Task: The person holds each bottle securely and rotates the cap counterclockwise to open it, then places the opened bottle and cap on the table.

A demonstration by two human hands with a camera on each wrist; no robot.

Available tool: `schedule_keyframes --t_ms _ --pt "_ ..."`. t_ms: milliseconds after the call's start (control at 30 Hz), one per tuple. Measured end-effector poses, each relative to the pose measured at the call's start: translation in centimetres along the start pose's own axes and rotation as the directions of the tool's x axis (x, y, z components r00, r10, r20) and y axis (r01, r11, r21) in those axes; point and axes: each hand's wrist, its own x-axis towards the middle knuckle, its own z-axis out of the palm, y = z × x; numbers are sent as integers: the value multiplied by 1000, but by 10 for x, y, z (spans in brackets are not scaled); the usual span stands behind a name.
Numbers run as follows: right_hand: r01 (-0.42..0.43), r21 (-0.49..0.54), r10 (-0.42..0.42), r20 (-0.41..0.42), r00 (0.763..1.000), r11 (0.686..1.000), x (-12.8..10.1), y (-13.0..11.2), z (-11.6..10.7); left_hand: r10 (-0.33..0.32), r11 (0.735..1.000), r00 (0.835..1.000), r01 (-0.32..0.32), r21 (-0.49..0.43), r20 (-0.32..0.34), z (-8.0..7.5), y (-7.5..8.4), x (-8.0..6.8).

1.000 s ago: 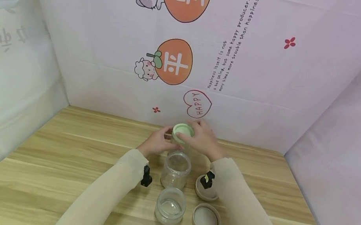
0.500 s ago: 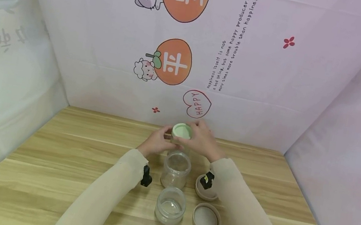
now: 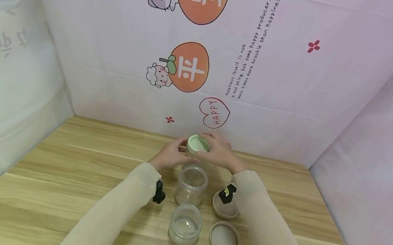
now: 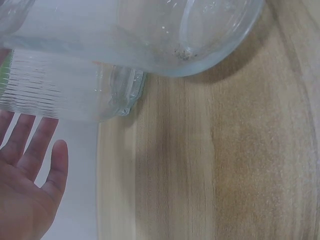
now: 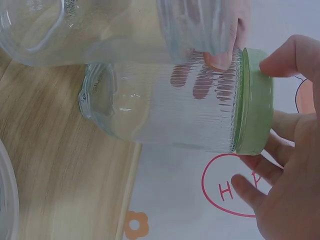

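Observation:
At the back of the table stands a ribbed glass jar with a green lid on its mouth. My left hand holds this jar from the left, thumb in front and fingers round the far side; its fingertips show through the glass in the right wrist view. My right hand grips the lid's rim, with the thumb on the near side and the fingers on the far side. Directly in front is an open glass jar, which hides part of the lidded one.
Nearer to me, a shorter open glass jar is in line with the others. Two beige lids, a rear lid and a front lid, lie to the right of the jars. A printed cloth wall rises behind the wooden table.
My right hand has shifted its hold on the green lid, its thumb sliding rightward along the near rim. My left hand and the jars have stayed in place.

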Motion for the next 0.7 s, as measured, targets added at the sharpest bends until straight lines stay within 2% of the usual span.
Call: schedule_keyframes --t_ms 200,433,700 --pt "18 34 -19 23 1000 999 0 -1 -2 -6 1000 1000 6 5 -5 1 2 -1" --pt "28 28 -29 43 999 999 -1 1 -4 -13 1000 1000 13 -5 -4 1 1 -1" --pt "3 55 -2 -10 1000 998 -3 1 -3 -19 1000 1000 19 4 -6 1 -1 1"
